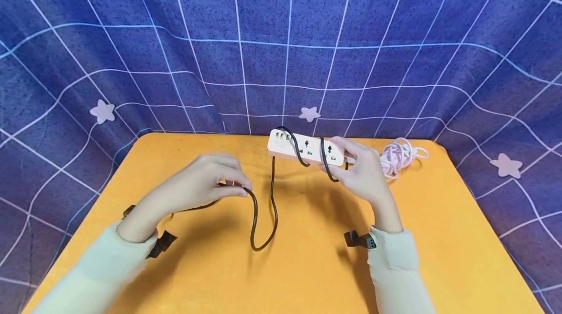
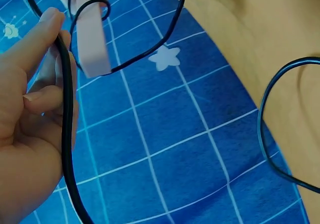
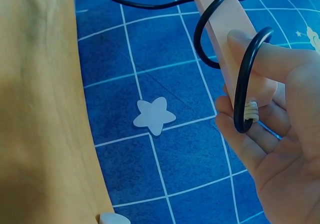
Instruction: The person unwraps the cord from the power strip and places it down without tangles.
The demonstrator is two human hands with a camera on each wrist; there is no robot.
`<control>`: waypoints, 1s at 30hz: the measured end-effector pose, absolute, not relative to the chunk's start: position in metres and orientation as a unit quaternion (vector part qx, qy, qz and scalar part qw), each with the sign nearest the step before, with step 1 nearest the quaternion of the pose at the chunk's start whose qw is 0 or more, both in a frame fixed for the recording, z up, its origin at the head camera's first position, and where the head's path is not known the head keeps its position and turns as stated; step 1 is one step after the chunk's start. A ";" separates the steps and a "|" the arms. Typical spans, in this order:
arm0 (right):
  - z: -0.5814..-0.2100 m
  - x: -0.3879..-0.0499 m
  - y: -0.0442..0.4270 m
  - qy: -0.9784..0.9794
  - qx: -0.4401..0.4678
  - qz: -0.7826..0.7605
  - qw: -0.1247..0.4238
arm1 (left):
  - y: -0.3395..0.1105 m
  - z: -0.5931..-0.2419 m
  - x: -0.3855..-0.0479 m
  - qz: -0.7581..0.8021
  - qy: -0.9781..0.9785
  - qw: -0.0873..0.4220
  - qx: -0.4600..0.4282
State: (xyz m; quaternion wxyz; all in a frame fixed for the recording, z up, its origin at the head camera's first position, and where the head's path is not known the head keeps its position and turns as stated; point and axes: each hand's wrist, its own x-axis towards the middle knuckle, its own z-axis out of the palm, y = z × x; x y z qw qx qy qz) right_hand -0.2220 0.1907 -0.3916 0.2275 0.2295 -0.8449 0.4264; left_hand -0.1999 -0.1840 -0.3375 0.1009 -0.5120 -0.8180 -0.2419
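Note:
A white power strip [image 1: 287, 144] with sockets and USB ports is held above the table by my right hand [image 1: 362, 170], which grips its right end. In the right wrist view the thumb lies along the strip [image 3: 220, 29], fingers beneath. A black cable [image 1: 254, 221] loops loosely round the strip a couple of times. From the strip's left part the cable hangs in a slack bend and rises to my left hand [image 1: 210, 180]. There the thumb and fingers pinch it, as the left wrist view shows with the cable [image 2: 67, 114] crossing the fingers.
A tangled bundle of white cord [image 1: 397, 155] lies on the yellow table [image 1: 307, 265] behind my right hand. A blue curtain [image 1: 263, 60] with white grid lines and stars rises at the back and sides. More black cable trails left under my left wrist.

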 end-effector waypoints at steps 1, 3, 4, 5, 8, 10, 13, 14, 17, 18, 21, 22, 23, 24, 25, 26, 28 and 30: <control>-0.392 -0.222 0.191 -0.845 0.230 0.425 0.229 | -0.184 -0.339 -0.200 -0.239 -0.823 0.091 -0.508; -0.391 -0.222 0.191 -0.846 0.228 0.424 0.230 | -0.183 -0.342 -0.201 -0.232 -0.833 0.076 -0.496; -0.391 -0.222 0.190 -0.846 0.227 0.424 0.229 | -0.183 -0.343 -0.202 -0.227 -0.840 0.069 -0.488; -0.391 -0.222 0.190 -0.846 0.227 0.425 0.229 | -0.183 -0.345 -0.203 -0.222 -0.847 0.063 -0.479; -0.390 -0.222 0.190 -0.845 0.225 0.428 0.227 | -0.183 -0.350 -0.206 -0.206 -0.868 0.045 -0.450; -0.390 -0.222 0.190 -0.845 0.224 0.428 0.228 | -0.184 -0.355 -0.210 -0.197 -0.881 0.030 -0.430; -0.389 -0.222 0.191 -0.846 0.222 0.426 0.230 | -0.187 -0.363 -0.217 -0.187 -0.897 0.016 -0.401; -0.389 -0.222 0.191 -0.847 0.222 0.425 0.231 | -0.188 -0.366 -0.220 -0.185 -0.901 0.013 -0.392; -0.389 -0.222 0.191 -0.847 0.222 0.422 0.234 | -0.193 -0.373 -0.228 -0.185 -0.910 0.014 -0.370; -0.389 -0.222 0.191 -0.848 0.222 0.420 0.236 | -0.195 -0.376 -0.231 -0.186 -0.912 0.017 -0.365; -0.389 -0.222 0.192 -0.848 0.220 0.420 0.237 | -0.200 -0.378 -0.238 -0.190 -0.916 0.021 -0.352; -0.389 -0.222 0.192 -0.848 0.219 0.420 0.238 | -0.201 -0.378 -0.240 -0.191 -0.917 0.023 -0.350; -0.389 -0.222 0.192 -0.848 0.218 0.420 0.238 | -0.203 -0.378 -0.241 -0.193 -0.918 0.024 -0.347; -0.389 -0.222 0.192 -0.848 0.219 0.421 0.238 | -0.204 -0.378 -0.243 -0.193 -0.918 0.026 -0.345; -0.389 -0.222 0.192 -0.847 0.219 0.422 0.237 | -0.205 -0.378 -0.244 -0.193 -0.919 0.027 -0.343; -0.389 -0.222 0.192 -0.847 0.218 0.422 0.237 | -0.206 -0.378 -0.246 -0.192 -0.919 0.030 -0.342; -0.390 -0.222 0.192 -0.847 0.217 0.423 0.237 | -0.208 -0.379 -0.249 -0.189 -0.919 0.037 -0.344; -0.391 -0.222 0.193 -0.847 0.215 0.425 0.237 | -0.212 -0.379 -0.252 -0.185 -0.918 0.047 -0.348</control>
